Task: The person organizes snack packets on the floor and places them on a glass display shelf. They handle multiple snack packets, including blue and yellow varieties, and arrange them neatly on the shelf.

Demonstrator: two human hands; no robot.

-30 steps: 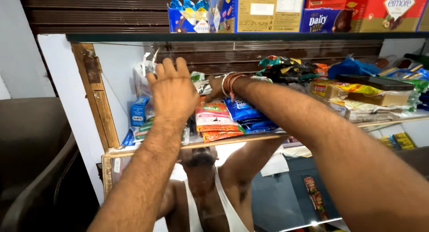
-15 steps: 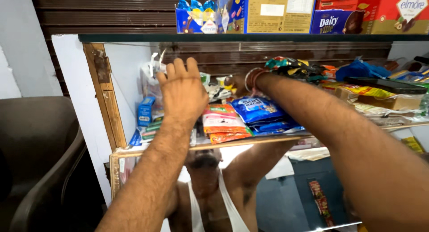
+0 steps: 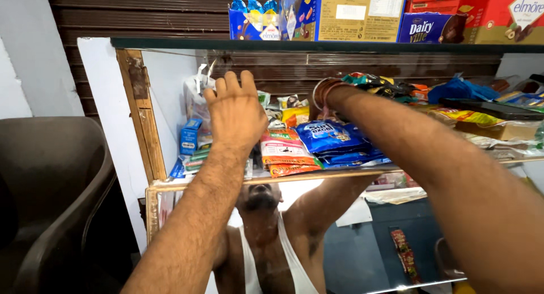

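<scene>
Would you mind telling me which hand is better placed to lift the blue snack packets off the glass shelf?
Probably the right: its wrist reaches in just above the blue snack packets, hand itself hidden. The left hand is spread further left, by the orange packets.

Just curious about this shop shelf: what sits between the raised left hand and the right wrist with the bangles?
In the head view, between the left hand and the bangled right wrist lie small snack packets at the shelf's back, a yellow packet among them. The right hand itself is hidden.

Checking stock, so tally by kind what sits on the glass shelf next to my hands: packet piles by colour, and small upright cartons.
Blue packet pile: 1
Orange-red packet pile: 1
Small upright blue carton: 1
Total: 3
</scene>
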